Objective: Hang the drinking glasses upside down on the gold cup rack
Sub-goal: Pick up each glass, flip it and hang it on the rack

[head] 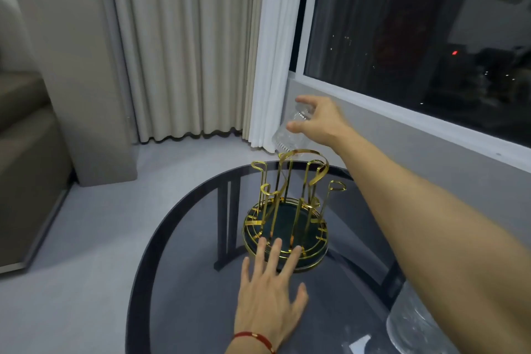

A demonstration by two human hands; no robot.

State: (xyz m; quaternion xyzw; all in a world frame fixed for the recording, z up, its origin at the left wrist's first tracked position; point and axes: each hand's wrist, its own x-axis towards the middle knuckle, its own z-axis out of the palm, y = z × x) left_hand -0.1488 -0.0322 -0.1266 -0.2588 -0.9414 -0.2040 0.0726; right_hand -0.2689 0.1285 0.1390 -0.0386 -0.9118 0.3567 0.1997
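Observation:
The gold cup rack stands on a round dark glass table, with thin gold prongs rising from a dark round base ringed in gold. Its prongs carry no glasses. My right hand is raised above the rack's far side and holds a clear patterned drinking glass, tilted mouth-down just over the top gold loop. My left hand lies flat with fingers spread, fingertips on the near rim of the rack's base.
A clear plastic bag or wrap lies at the table's right edge under my right forearm. Beige curtains and a window are behind. A sofa stands to the left.

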